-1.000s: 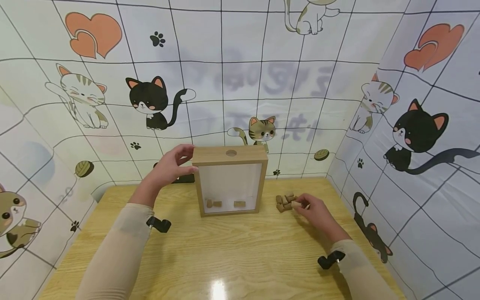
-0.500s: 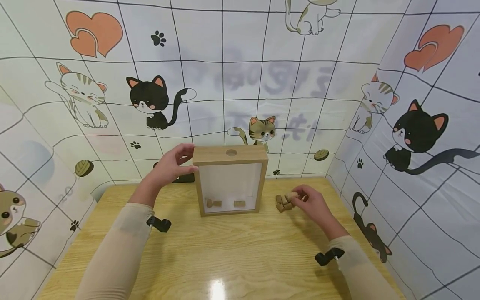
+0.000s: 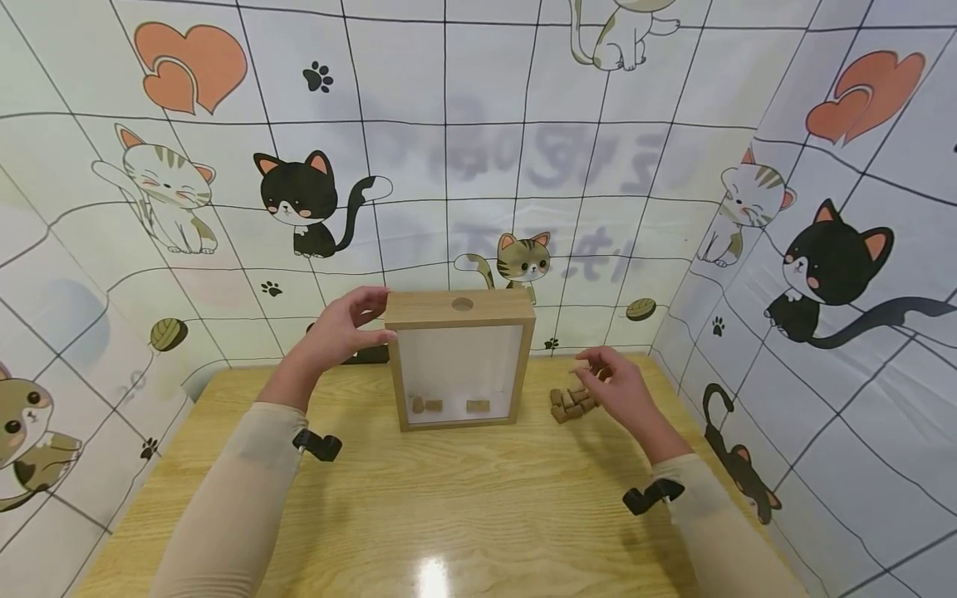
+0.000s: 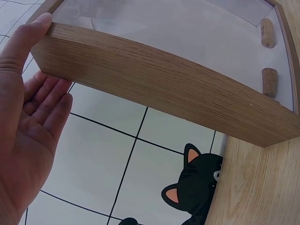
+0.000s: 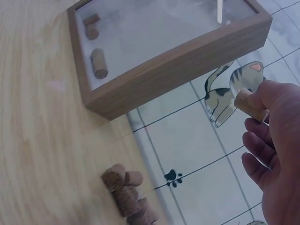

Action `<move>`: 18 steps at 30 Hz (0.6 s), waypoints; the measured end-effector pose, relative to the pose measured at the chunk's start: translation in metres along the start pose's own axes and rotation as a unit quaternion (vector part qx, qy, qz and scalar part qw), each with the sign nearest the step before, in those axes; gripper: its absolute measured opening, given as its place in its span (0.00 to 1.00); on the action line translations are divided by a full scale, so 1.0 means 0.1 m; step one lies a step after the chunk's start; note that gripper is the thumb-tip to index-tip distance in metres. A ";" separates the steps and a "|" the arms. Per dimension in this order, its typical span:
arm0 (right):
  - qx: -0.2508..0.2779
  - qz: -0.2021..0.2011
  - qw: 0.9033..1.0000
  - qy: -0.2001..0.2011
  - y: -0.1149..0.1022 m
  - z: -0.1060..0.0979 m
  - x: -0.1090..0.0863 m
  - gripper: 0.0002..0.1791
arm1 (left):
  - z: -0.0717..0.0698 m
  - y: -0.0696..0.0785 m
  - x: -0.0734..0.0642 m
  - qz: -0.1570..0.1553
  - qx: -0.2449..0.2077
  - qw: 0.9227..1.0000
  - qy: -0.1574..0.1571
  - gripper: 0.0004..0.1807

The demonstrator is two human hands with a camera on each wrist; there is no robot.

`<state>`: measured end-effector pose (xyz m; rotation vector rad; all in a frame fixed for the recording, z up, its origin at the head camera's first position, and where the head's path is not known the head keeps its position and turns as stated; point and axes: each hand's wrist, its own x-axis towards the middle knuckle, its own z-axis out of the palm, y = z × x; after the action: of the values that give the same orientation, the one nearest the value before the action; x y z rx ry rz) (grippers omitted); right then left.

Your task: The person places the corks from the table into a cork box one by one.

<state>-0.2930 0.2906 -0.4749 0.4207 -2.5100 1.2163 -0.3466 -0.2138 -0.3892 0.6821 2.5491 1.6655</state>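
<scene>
A shallow wooden shadow box with a clear front and a round hole in its top stands upright on the table. Three corks lie at the bottom inside it. My left hand holds the box's upper left corner, thumb on the front edge and fingers behind, as the left wrist view shows. In the right wrist view my right hand pinches a single cork between thumb and forefinger. That hand is raised above a small pile of corks to the right of the box.
The wooden table reaches back to a cloth backdrop printed with cats and grid lines. Another cloth wall runs along the right side. Black camera mounts sit on both wrists.
My right hand has lifted a cork from the pile and risen, moving up and slightly left. My left hand keeps its hold on the box, which stays in place.
</scene>
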 end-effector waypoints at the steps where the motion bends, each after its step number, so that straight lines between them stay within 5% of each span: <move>1: -0.001 -0.009 1.000 0.005 -0.03 -0.01 0.03 0.12 | 0.00 0.00 0.00 0.000 0.001 1.000 0.000 0.43; 18: 0.019 -0.070 0.996 0.046 -0.67 -0.15 0.56 0.13 | 0.01 0.00 -0.02 0.012 -0.008 1.000 0.005 0.42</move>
<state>-0.3144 0.2559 -0.3960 0.5292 -2.3403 1.2037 -0.3448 -0.2133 -0.3905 0.7081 2.5427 1.6986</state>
